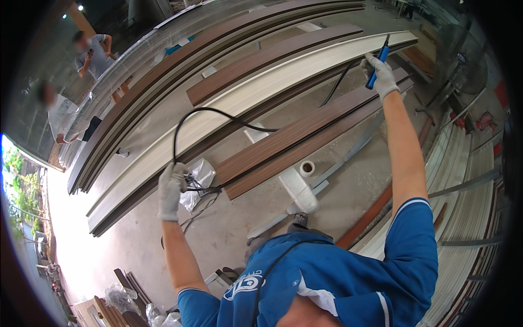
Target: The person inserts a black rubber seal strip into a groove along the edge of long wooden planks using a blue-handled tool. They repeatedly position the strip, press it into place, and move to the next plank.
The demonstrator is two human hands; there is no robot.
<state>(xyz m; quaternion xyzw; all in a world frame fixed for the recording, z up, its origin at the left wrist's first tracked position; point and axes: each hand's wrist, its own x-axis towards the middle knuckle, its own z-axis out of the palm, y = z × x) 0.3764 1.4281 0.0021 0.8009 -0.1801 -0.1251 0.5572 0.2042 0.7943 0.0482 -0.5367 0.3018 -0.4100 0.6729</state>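
Note:
My left hand (171, 191), in a pale work glove, is closed around a black strap-like cord (229, 115). The cord arcs up from the fist and drops onto a stack of brown wood-grain boards (283, 139), passing behind it. Another stretch of it shows farther right. My gloved right hand (383, 79) is raised at the far right and grips a slim blue hand tool (383, 55) with a dark tip pointing away from me. The tool's exact kind is not plain. Both arms reach forward over the boards.
Beyond the brown stack lie long cream boards (261, 73) and more dark brown boards (229, 38). A white wrapped bundle (298, 191) and a roll (306, 168) sit near my feet. Crumpled clear plastic (200, 177) lies by my left hand. Two people stand at the far left.

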